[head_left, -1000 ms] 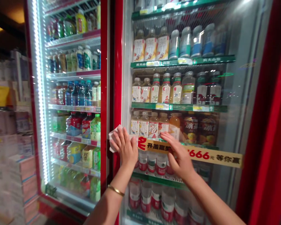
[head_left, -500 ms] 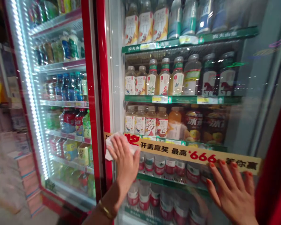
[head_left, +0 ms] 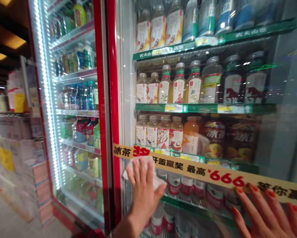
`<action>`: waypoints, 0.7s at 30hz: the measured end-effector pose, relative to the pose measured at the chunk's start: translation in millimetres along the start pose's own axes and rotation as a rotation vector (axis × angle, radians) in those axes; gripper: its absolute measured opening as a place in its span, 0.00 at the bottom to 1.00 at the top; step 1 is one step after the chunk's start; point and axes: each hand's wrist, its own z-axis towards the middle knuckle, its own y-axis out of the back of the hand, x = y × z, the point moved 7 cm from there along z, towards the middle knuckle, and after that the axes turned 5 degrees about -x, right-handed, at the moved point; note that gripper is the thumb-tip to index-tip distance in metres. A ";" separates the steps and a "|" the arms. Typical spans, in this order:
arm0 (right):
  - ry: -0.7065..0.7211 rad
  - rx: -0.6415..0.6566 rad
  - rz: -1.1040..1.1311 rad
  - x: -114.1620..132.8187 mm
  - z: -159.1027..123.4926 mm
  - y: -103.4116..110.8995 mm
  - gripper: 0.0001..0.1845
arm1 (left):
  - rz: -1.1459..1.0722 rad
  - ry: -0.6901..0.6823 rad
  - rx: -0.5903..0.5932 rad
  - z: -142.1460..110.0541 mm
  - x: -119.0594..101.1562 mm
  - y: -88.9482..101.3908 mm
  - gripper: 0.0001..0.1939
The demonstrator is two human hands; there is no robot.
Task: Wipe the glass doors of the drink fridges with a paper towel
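Observation:
My left hand (head_left: 143,183) lies flat over a white tissue (head_left: 128,171), fingers stretched out, holding it against the glass door of a drinks fridge. The tissue covers the lower edge of a tan banner strip (head_left: 178,164) with black and red lettering, just under its red character. At the lower right, my right hand (head_left: 269,211) is spread with orange-painted nails, its fingertips at the strip's lower edge past the red "666". It holds nothing. Bottled drinks (head_left: 179,82) stand on shelves behind the glass.
The door's red frame (head_left: 115,99) runs upright left of my left hand. A second lit fridge (head_left: 75,76) with bottles stands beyond it. Stacked cartons (head_left: 39,185) are on the floor at far left. Green-edged shelves (head_left: 203,108) cross the fridge interior.
My left hand has slid the tissue rightward and down from the strip's left end, uncovering black characters there. My right hand keeps about the same place on the strip. The view has swung left.

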 end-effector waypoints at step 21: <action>0.134 0.021 -0.054 5.3 7.7 1.3 0.37 | 0.009 -0.010 0.050 17.9 46.3 0.4 0.53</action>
